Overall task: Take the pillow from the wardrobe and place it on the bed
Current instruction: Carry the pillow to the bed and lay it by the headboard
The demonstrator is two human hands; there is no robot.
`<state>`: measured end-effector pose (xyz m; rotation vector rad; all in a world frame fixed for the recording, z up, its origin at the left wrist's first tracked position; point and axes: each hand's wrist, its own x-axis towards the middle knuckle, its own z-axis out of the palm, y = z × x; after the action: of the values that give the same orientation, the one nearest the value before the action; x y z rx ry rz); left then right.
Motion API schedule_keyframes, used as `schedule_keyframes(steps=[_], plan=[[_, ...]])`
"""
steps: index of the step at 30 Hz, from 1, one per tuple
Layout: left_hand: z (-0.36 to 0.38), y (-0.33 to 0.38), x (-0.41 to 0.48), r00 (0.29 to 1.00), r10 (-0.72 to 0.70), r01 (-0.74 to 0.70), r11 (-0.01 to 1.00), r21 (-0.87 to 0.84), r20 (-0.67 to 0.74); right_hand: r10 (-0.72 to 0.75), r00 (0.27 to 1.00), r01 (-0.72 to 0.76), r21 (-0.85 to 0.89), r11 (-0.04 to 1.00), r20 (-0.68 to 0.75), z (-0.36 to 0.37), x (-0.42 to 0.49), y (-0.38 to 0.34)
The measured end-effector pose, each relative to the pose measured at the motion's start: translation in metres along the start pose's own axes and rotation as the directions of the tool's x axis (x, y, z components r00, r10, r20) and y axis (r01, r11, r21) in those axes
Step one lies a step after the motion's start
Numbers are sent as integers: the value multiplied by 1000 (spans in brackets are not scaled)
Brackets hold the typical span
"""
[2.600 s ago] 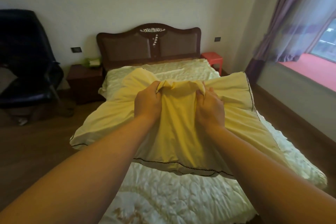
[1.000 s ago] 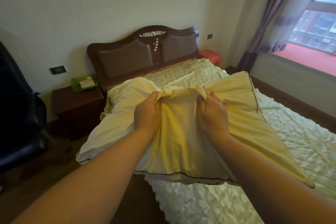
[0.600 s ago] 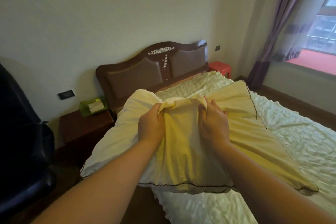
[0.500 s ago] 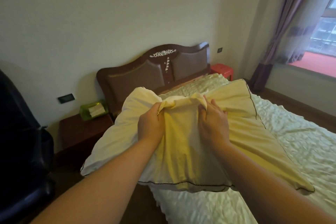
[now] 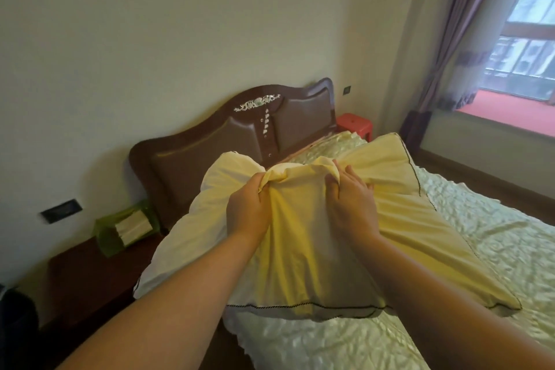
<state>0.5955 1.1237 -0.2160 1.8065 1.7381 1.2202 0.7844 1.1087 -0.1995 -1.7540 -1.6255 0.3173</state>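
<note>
Both hands are closed on the pillow (image 5: 303, 252) in the middle of the frame. The left hand (image 5: 249, 210) grips a bunch of the pale yellow cover with the fingers curled tight. The right hand (image 5: 351, 204) lies just beside it, to the right, with its fingers pressed down into the same gathered fold of cloth. Between the two hands the cover is pulled up into a small ridge.

The pillow is held in the air, above the near left edge of the bed (image 5: 495, 249). Its left part reaches out past the side of the bed, over the dark floor, and its right part is over the mattress. A thin dark piping runs along the border of the cover, clear at the lower edge and at the right corner. I cannot tell if the lower right corner touches the bedspread or only hangs close over it.

The bed has a shiny cream bedspread with many wrinkles. Behind the pillow stands the dark brown headboard (image 5: 234, 141) against the wall. At the left of the frame a dark wooden nightstand (image 5: 87, 276) carries a green tissue box (image 5: 126, 227). A red stool (image 5: 356, 125) stands at the far side of the headboard. In the upper right a purple curtain (image 5: 450, 48) hangs beside the window (image 5: 528, 24).
</note>
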Motion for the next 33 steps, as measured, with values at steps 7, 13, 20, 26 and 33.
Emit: schedule_keyframes(steps=[7, 13, 20, 26, 33], plan=[[-11, -51, 119, 993, 74, -69, 996, -57, 94, 73, 994, -78, -64, 995, -80, 56, 88, -46], [4, -71, 199, 980, 140, -128, 987, -97, 141, 134, 981, -147, -88, 985, -139, 86, 147, -60], [43, -85, 263, 974, 132, -113, 988, -110, 183, 186, 973, -199, -90, 976, -138, 111, 209, -44], [86, -99, 316, 976, 95, -80, 993, -82, 198, 176, 978, -187, -99, 977, -111, 137, 273, -15], [145, -133, 373, 979, 0, 6, 999, -32, 203, 188, 982, -187, -201, 961, -16, 189, 347, 22]])
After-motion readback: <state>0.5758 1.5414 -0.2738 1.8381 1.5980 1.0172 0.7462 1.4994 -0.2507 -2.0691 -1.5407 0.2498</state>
